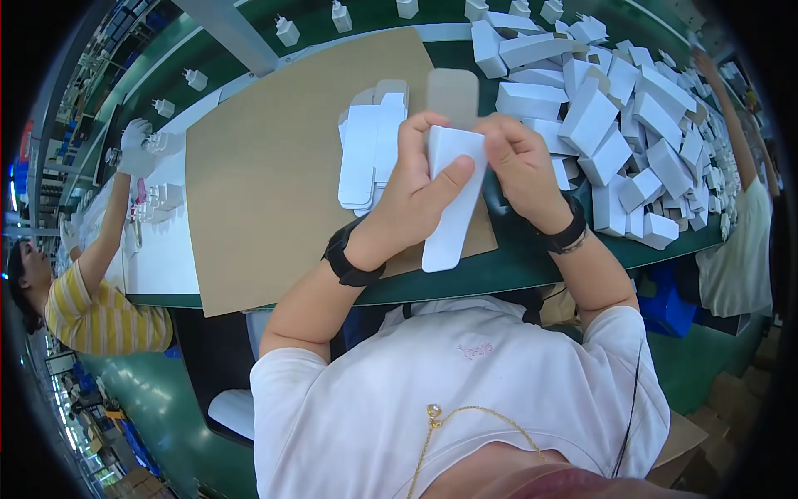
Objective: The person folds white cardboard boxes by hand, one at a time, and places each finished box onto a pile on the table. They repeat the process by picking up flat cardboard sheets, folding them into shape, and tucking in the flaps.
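Observation:
Over the bench's near edge, a slim white carton (449, 229) is held at a tilt, its long plain face toward me. My left hand (407, 195) is closed round its left side, thumb pressed on the face. At the carton's upper right corner, my right hand (528, 175) has its fingers curled in and pinches the edge. A grey-brown rounded flap (453, 91) shows just beyond my hands; whether it belongs to this carton I cannot tell. Left of my hands, a loose stack of flat white cartons (359, 158) lies on a brown cardboard sheet (258, 175).
A big heap of white boxes (594, 121) covers the bench's right side. Small white plug adapters (287, 32) stand along the far green strip. At left, a person in a yellow striped top (108, 308) works with gloved hands; another person (740, 241) stands at right.

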`<state>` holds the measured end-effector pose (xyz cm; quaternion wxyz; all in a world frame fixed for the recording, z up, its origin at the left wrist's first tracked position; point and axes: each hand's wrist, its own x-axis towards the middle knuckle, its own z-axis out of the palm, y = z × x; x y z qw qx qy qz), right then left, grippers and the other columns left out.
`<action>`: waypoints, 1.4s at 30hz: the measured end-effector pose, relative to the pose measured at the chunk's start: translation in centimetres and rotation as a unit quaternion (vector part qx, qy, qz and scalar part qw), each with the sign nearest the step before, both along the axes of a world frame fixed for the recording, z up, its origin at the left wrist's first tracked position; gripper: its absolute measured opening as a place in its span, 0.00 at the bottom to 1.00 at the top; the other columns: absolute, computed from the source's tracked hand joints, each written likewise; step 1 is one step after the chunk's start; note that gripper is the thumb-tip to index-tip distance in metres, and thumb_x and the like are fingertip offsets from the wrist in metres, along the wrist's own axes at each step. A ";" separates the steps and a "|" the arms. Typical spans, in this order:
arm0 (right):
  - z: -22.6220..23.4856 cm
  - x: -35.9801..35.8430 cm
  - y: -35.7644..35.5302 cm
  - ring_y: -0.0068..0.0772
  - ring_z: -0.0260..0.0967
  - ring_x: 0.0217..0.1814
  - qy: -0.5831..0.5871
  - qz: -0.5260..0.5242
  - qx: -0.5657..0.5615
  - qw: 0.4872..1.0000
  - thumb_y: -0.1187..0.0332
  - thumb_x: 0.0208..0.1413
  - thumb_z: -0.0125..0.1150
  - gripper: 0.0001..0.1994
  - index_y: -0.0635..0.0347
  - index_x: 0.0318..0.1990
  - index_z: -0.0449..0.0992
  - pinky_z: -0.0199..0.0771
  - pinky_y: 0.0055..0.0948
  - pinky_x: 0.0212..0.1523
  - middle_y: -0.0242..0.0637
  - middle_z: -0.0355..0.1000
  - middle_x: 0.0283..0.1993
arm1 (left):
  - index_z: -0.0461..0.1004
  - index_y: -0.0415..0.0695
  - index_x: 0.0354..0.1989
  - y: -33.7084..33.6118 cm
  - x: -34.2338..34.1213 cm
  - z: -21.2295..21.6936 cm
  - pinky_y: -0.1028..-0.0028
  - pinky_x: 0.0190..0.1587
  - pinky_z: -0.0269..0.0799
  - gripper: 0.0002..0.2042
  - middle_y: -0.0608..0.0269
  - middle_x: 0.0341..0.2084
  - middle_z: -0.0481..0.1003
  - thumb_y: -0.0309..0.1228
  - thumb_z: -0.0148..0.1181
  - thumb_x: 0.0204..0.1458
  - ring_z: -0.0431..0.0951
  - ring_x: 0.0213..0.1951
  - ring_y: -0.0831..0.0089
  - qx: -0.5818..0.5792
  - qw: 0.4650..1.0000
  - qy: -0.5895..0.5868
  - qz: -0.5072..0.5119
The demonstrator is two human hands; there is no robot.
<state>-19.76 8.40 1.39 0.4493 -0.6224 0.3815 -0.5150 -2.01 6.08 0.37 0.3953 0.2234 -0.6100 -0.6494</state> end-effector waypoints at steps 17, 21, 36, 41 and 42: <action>2.2 -0.5 0.0 0.23 0.71 0.39 0.014 -0.037 0.008 0.999 0.68 0.54 0.55 0.13 0.66 0.43 0.76 0.69 0.20 0.44 0.41 0.74 0.45 | 0.33 0.47 0.60 -0.3 1.4 1.1 0.72 0.40 0.70 0.37 0.53 0.40 0.70 0.38 0.56 0.53 0.74 0.38 0.70 -0.088 0.990 -0.093 -0.051; 1.6 -0.6 -0.2 0.24 0.71 0.42 0.040 0.007 0.010 0.999 0.68 0.55 0.54 0.13 0.66 0.44 0.76 0.69 0.22 0.46 0.42 0.73 0.47 | 0.36 0.42 0.59 -0.4 1.0 0.9 0.74 0.40 0.68 0.36 0.49 0.37 0.69 0.38 0.56 0.52 0.73 0.37 0.67 -0.114 0.988 -0.100 -0.014; 3.8 -5.2 -1.5 0.36 0.72 0.41 0.349 -0.347 -0.464 0.737 0.80 0.43 0.65 0.10 0.63 0.36 0.77 0.71 0.26 0.42 0.42 0.75 0.39 | 0.70 0.32 0.37 -4.6 6.6 1.4 0.64 0.34 0.71 0.25 0.45 0.25 0.74 0.43 0.65 0.39 0.75 0.30 0.51 -0.216 0.735 -0.595 0.244; 2.9 -3.7 -1.1 0.32 0.73 0.35 0.324 -0.265 -0.370 0.829 0.78 0.44 0.64 0.08 0.64 0.35 0.77 0.71 0.23 0.37 0.39 0.76 0.35 | 0.71 0.32 0.29 -4.4 6.2 1.9 0.63 0.32 0.70 0.20 0.44 0.23 0.74 0.40 0.66 0.38 0.75 0.28 0.53 -0.201 0.749 -0.596 0.208; 2.6 -3.7 -1.0 0.30 0.73 0.33 0.330 -0.250 -0.367 0.833 0.75 0.45 0.64 0.10 0.63 0.37 0.77 0.70 0.23 0.35 0.39 0.75 0.34 | 0.71 0.33 0.29 -4.4 6.2 2.0 0.64 0.31 0.70 0.19 0.45 0.22 0.73 0.39 0.66 0.38 0.75 0.27 0.55 -0.211 0.766 -0.567 0.217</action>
